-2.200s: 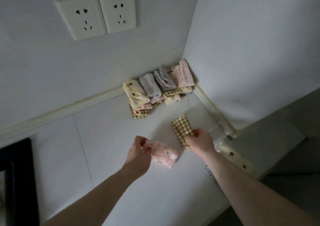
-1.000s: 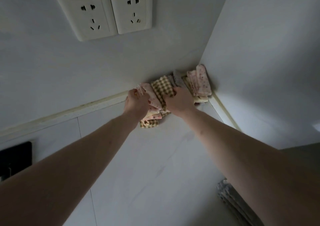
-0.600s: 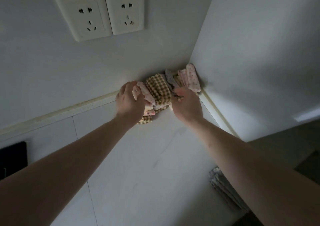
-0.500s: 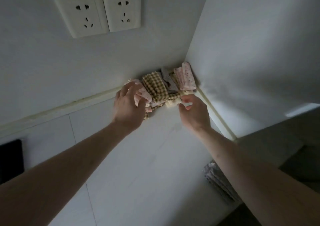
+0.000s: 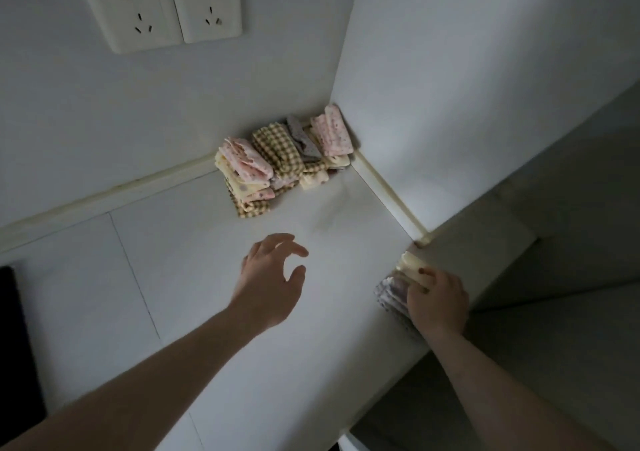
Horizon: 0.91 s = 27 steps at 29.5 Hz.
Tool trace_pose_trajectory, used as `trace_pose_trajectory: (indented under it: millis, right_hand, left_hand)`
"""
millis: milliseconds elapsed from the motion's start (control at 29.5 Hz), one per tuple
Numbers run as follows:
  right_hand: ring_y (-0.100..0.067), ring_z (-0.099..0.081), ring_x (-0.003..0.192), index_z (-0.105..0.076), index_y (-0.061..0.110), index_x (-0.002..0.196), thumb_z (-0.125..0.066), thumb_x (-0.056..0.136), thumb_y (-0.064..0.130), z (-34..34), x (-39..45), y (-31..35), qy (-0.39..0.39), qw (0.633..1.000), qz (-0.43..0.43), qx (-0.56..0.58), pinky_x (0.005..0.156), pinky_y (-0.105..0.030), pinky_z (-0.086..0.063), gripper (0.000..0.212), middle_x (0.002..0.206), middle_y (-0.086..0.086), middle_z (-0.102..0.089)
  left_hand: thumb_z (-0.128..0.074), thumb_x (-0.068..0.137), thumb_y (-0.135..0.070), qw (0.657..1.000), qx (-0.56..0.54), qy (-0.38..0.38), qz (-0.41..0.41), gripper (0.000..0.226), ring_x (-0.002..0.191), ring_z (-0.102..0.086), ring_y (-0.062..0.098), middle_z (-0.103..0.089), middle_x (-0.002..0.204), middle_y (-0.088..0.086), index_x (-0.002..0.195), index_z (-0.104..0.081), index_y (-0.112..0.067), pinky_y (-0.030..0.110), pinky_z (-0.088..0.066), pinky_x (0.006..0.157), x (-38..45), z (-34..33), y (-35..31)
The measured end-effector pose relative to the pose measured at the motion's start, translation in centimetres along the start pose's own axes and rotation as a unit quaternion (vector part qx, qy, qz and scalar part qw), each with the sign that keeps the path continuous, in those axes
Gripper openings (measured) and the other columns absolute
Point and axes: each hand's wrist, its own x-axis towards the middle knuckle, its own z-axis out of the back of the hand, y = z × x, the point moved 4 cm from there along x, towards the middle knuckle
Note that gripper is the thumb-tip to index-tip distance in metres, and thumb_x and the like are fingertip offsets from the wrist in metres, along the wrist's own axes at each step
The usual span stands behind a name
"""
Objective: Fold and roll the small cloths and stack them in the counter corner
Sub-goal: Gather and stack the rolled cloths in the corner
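Head view looks down my two bare forearms toward the corner where two walls meet over the white desk (image 5: pixel 214 277). Packed into that corner sits the stack of folded cloths (image 5: pixel 282 161): a pink speckled one on the left end, a tan checked one beside it, a grey one and more pink against the side wall, with cream and checked pieces underneath. They lean on each other and on both walls, which I judge is what keeps such small bundles from springing loose.

My left hand (image 5: pixel 268 284) hovers over the bare desk, well short of the stack, fingers loosely spread and curved, holding nothing. I judge it is waiting there to help flatten whatever comes next.

My right hand (image 5: pixel 434 300) is at the desk's right edge, fingers curled down onto the cream dotted cloth (image 5: pixel 414 268), which lies on top of a small pile of unfolded cloths (image 5: pixel 389 293). Grey scalloped edges show beneath it. That supply pile sits near the edge, well apart from the corner, so the open desk between them serves as folding space.

Several cloths appear to remain in the pile, so the job looks partly done, not finished.
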Motion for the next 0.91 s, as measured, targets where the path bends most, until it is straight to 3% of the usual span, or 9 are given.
trace_pose_trajectory:
  millis: [102, 203, 339, 440, 542, 643, 711, 779, 914]
  right_hand:
    - [-0.035, -0.043, 0.135, -0.046, 0.023, 0.149, -0.061, 0.092, 0.032, -0.7, -1.6, -1.7, 0.062, 0.998, -0.021, -0.007, 0.109, -0.053, -0.044, 0.060, 0.151, -0.009, -0.039]
    - [-0.038, -0.041, 0.138, -0.040, 0.022, 0.154, -0.061, 0.094, 0.030, -1.8, -2.7, -2.0, 0.100, 0.995, -0.012, 0.012, 0.114, -0.053, -0.040, 0.064, 0.158, -0.009, -0.030]
    - [-0.037, -0.046, 0.130, -0.052, 0.017, 0.144, -0.062, 0.095, 0.031, -2.9, -4.3, -0.1, 0.094, 0.995, 0.016, 0.012, 0.111, -0.047, -0.042, 0.052, 0.151, -0.011, -0.037]
    - [-0.031, -0.052, 0.124, -0.058, 0.013, 0.135, -0.060, 0.098, 0.031, -3.9, -5.9, 3.0, 0.116, 0.990, 0.066, 0.035, 0.107, -0.042, -0.045, 0.042, 0.140, -0.009, -0.051]
    - [-0.014, -0.065, 0.105, -0.061, 0.020, 0.129, -0.060, 0.098, 0.041, -4.7, -7.3, 6.2, 0.155, 0.977, 0.085, 0.118, 0.089, -0.033, -0.058, 0.037, 0.118, 0.003, -0.064]
    - [-0.014, -0.066, 0.100, -0.062, 0.024, 0.128, -0.063, 0.096, 0.043, -3.5, -6.4, 7.5, 0.065, 0.983, 0.055, 0.162, 0.085, -0.036, -0.058, 0.038, 0.118, 0.005, -0.066]
    - [-0.022, -0.062, 0.105, -0.063, 0.020, 0.124, -0.069, 0.092, 0.032, -1.9, -5.1, 7.2, -0.038, 0.985, 0.066, 0.157, 0.089, -0.041, -0.055, 0.035, 0.119, -0.001, -0.063]
    - [-0.033, -0.057, 0.110, -0.063, 0.016, 0.124, -0.070, 0.088, 0.023, -0.8, -3.2, 5.8, -0.093, 0.987, 0.064, 0.116, 0.091, -0.043, -0.050, 0.038, 0.123, -0.010, -0.060]
    - [-0.032, -0.054, 0.121, -0.053, 0.019, 0.140, -0.058, 0.095, 0.028, -1.3, -0.2, 1.9, 0.009, 0.999, -0.021, 0.028, 0.100, -0.048, -0.047, 0.046, 0.139, -0.010, -0.053]
  left_hand:
    - [-0.061, 0.097, -0.034, 1.000, -0.004, 0.030, 0.005, 0.019, 0.137, -0.039, 0.011, -0.047, 0.145, -0.019, 0.115, -0.063, -0.041, 0.035, -0.024, 0.118, -1.6, -1.3, -0.2]
    - [-0.061, 0.097, -0.034, 0.998, -0.006, 0.059, 0.013, 0.019, 0.134, -0.040, 0.008, -0.047, 0.141, -0.021, 0.114, -0.063, -0.042, 0.033, -0.026, 0.117, -2.9, -2.3, -0.1]
    - [-0.062, 0.097, -0.030, 0.994, -0.024, 0.096, 0.034, 0.020, 0.128, -0.044, 0.007, -0.048, 0.129, -0.024, 0.112, -0.061, -0.043, 0.031, -0.033, 0.113, -4.2, -3.4, 0.6]
    - [-0.063, 0.097, -0.029, 0.990, -0.044, 0.110, 0.077, 0.020, 0.117, -0.050, 0.004, -0.049, 0.123, -0.022, 0.110, -0.061, -0.044, 0.026, -0.041, 0.100, -4.6, -3.8, 1.3]
    - [-0.064, 0.096, -0.028, 0.985, -0.071, 0.107, 0.115, 0.024, 0.107, -0.055, 0.002, -0.054, 0.126, -0.017, 0.116, -0.060, -0.040, 0.024, -0.046, 0.090, -4.3, -4.0, 1.8]
    - [-0.066, 0.095, -0.032, 0.979, -0.082, 0.106, 0.151, 0.035, 0.105, -0.059, 0.007, -0.057, 0.128, -0.013, 0.128, -0.056, -0.032, 0.032, -0.051, 0.095, -3.5, -4.4, 2.0]
    - [-0.067, 0.093, -0.040, 0.974, -0.083, 0.108, 0.180, 0.044, 0.107, -0.060, 0.011, -0.058, 0.126, -0.013, 0.133, -0.052, -0.028, 0.036, -0.051, 0.098, -2.8, -4.8, 1.8]
    - [-0.068, 0.091, -0.048, 0.969, -0.079, 0.115, 0.204, 0.054, 0.113, -0.058, 0.016, -0.058, 0.124, -0.011, 0.137, -0.048, -0.025, 0.037, -0.050, 0.099, -2.2, -5.4, 1.2]
    - [-0.072, 0.083, -0.057, 0.952, -0.098, 0.128, 0.258, 0.068, 0.116, -0.058, 0.019, -0.062, 0.126, -0.006, 0.137, -0.048, -0.023, 0.036, -0.051, 0.097, -0.9, -7.3, -0.2]
